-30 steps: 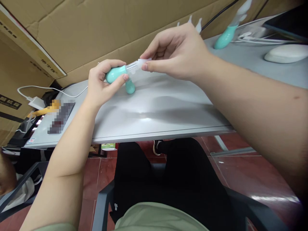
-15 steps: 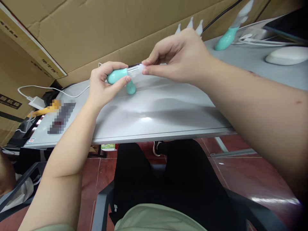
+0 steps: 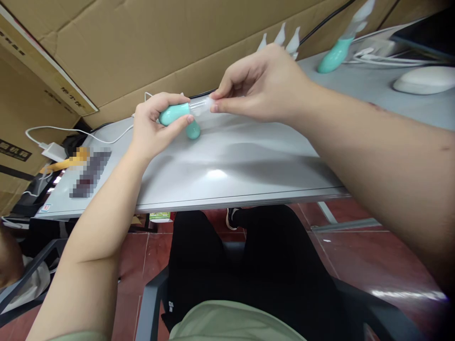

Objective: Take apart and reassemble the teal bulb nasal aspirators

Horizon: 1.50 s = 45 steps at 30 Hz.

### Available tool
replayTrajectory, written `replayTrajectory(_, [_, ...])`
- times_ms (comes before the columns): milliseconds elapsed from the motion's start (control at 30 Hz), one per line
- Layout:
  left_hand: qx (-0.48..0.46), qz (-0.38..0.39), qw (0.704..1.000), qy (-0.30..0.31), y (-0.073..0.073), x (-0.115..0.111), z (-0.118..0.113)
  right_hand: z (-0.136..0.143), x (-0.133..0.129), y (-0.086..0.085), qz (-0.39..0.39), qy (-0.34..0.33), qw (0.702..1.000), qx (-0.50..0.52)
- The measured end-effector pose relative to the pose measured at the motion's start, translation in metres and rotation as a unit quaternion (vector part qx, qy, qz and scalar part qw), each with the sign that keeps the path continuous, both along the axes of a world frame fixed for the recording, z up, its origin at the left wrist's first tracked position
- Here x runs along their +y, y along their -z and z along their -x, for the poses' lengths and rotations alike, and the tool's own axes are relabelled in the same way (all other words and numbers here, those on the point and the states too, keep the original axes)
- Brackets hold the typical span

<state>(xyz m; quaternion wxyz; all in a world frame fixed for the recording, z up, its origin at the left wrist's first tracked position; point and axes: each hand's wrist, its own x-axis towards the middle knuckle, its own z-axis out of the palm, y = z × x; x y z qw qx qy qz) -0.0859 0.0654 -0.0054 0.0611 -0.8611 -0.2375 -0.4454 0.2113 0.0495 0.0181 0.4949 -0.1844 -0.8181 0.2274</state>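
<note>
Held above the table (image 3: 199, 175): teal bulb (image 3: 173, 113), clamped in left hand (image 3: 146, 123), with clear tube (image 3: 199, 106) attached. Pinched in right hand (image 3: 263, 85), at far end: whitish tip (image 3: 209, 101). Probably called for straight alignment, even pressure, bulb steadied without crushing.

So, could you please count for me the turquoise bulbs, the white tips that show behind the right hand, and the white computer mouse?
Turquoise bulbs: 3 (one in the left hand, one partly hidden behind that hand, one at the far right)
White tips showing behind the right hand: 3
White computer mouse: 1
Total: 7
</note>
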Motion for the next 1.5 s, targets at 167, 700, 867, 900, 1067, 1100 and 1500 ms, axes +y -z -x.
replayTrajectory(167, [-0.009,-0.027,1.000,0.008,-0.003,-0.009,-0.006,0.003,-0.001,0.002,0.026,0.002,1.000,0.008])
replayTrajectory(700, [-0.047,-0.021,0.998,0.045,0.006,0.000,-0.008,0.004,-0.003,0.002,0.116,-0.132,0.981,0.083])
replayTrajectory(867, [-0.065,-0.010,0.997,0.039,0.009,-0.002,-0.011,0.005,-0.004,0.001,0.112,-0.134,0.981,0.081])
replayTrajectory(900, [-0.065,-0.009,0.997,0.038,0.010,-0.001,-0.010,0.006,-0.004,0.001,0.111,-0.129,0.982,0.082])
replayTrajectory(1067, [-0.047,-0.001,0.999,0.014,0.011,-0.001,-0.008,0.007,-0.004,0.002,0.107,-0.113,0.985,0.079])
replayTrajectory(1100, [-0.045,0.002,0.999,0.001,0.011,-0.001,-0.009,0.008,-0.005,0.002,0.109,-0.106,0.985,0.080])
replayTrajectory(1500, [-0.077,0.083,0.994,-0.001,0.009,-0.001,-0.021,0.021,-0.003,0.004,0.070,-0.120,0.985,0.105])
